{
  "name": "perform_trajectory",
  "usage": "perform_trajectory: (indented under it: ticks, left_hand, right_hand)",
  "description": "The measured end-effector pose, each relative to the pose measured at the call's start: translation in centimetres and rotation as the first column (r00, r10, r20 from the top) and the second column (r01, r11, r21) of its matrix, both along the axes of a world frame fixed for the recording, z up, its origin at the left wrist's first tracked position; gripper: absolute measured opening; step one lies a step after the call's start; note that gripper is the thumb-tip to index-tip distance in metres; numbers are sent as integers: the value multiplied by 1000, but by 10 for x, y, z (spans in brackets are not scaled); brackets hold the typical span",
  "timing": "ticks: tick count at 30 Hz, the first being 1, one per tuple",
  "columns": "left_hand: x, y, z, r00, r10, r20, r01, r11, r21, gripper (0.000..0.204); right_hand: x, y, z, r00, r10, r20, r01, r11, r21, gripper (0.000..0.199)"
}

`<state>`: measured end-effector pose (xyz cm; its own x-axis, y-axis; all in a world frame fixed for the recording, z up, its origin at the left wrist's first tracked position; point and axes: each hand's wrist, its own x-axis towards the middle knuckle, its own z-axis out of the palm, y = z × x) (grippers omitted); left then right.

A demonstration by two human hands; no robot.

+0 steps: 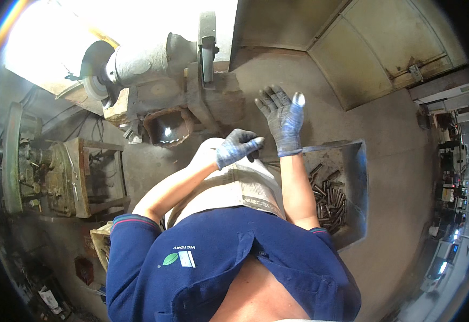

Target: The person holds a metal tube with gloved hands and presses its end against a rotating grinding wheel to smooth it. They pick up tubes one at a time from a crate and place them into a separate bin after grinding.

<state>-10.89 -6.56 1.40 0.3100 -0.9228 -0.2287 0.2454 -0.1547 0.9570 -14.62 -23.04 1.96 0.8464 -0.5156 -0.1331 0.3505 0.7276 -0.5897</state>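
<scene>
My right hand (284,119), in a grey work glove with blue and white wrapping at the thumb and wrist, is raised with its fingers spread and nothing in it. Lower and to the left, my left hand (239,147) wears a similar glove. Its fingers curl in below the thumb, and whether they hold anything is hidden. It is over my lap, above a light apron (240,185). Beside my right forearm stands a metal bin (357,188) with many short dark metal rods (328,204) inside.
Ahead stands a grinder (143,64) with a wheel (207,61) at its right end and another on the left. Below it sits a rusty basin (167,127) of liquid. Green machinery (52,172) is at the left, metal cabinet panels (385,48) at the far right.
</scene>
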Motion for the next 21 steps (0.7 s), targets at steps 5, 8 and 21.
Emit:
perform_trajectory:
  ticks: [5, 8, 21]
  left_hand:
    - [6, -4, -16, 921, -66, -385, -46, 960, -277, 34]
    - [-11, -9, -12, 959, 283, 2, -276, 936, -218, 31]
    - [3, 35, 19, 936, -71, 343, -47, 945, 325, 12]
  right_hand:
    - [1, 49, 40, 896, 184, 404, -351, 851, 391, 83]
    - [1, 65, 53, 900, 160, 405, -349, 820, 453, 86]
    - [15, 73, 16, 904, 370, 217, -387, 921, 43, 83]
